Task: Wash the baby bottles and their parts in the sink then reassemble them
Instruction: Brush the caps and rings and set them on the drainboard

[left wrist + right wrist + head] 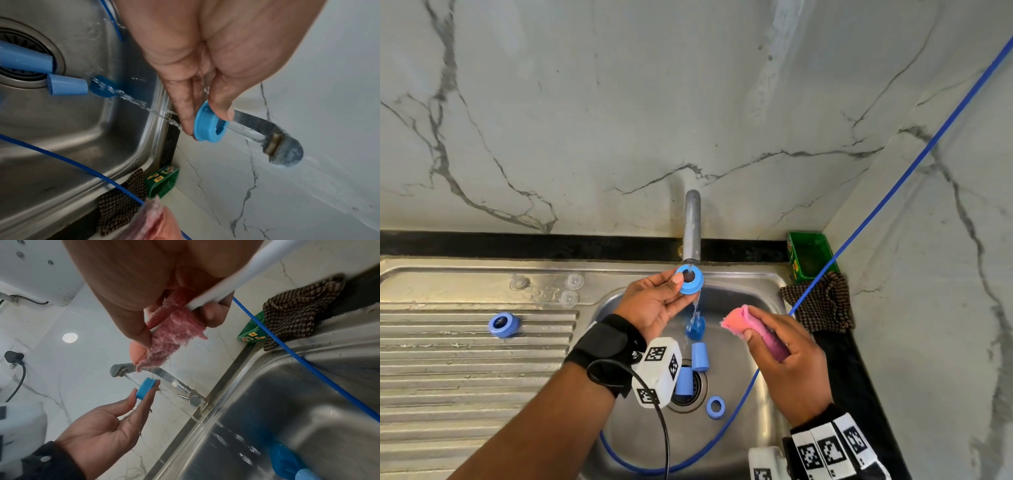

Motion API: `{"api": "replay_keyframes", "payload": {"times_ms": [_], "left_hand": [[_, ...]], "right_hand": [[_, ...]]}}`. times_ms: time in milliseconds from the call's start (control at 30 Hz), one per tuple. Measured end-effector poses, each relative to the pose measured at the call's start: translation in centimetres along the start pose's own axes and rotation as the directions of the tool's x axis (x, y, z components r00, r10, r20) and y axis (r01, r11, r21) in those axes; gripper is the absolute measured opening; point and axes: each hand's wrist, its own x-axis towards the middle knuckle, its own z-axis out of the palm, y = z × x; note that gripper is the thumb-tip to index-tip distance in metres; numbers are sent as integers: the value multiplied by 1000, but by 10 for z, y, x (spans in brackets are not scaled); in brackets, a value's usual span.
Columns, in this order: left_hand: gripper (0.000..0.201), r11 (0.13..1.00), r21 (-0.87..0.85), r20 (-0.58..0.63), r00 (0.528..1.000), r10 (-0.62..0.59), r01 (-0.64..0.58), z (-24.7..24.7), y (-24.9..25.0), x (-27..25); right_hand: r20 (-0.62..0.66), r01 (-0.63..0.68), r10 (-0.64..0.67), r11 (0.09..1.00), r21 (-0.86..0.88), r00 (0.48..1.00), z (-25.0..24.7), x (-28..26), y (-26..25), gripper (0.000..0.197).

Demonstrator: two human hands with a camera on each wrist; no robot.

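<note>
The sink (767,284) fills the lower centre of the head view, with the tap (691,226) above it at centre, running. My left hand (654,305) is at frame centre, directly under the spout; its thumb and fingertips are clamped on the rim of a blue ring (690,279), and the stream passes through the ring's hole and falls into the basin. My right hand (787,359) is at lower right of centre, fingers curled round a pink cloth (739,318), held clear of the water and apart from the ring. Still in the basin, at lower centre: two caps (700,356) by the drain (695,387), a second ring (715,407) just right of it, and a darker blue part (695,325) under the falling water, too blurred to identify. A third ring (504,324) lies at left on the drainboard (448,359). Three clear teats (574,281) sit at upper left of the basin edge. Risks, as I judge them: the grip is a fingertip pinch on wet plastic, so water pressure or a slip could drop the ring among the unwashed parts. A cap lying on the drain could impede drainage. The blue cable (739,404) crossing the basin could snag my right wrist on the next reach.
</note>
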Motion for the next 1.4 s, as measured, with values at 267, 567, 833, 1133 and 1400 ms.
{"api": "replay_keyframes", "payload": {"times_ms": [267,567,833,1133,1400], "left_hand": [[26,1000,6,1,1000,-6,6,4,-3,-2],[27,994,-36,-81,991,-107,105,9,-3,12],[30,992,101,-60,996,-66,72,9,-9,11],[27,920,391,-122,988,93,-39,-11,-22,-17],[24,638,769,-230,914,334,-40,-106,-41,-57]], "right_hand": [[-12,-31,31,999,-21,999,-5,-5,0,39],[14,-42,42,999,-1,999,-3,-6,2,40],[23,0,0,1000,1,1000,-8,-6,0,40],[57,4,-5,1000,12,998,-12,-13,-10,39],[138,-15,7,998,57,990,7,-31,-28,39]]}}
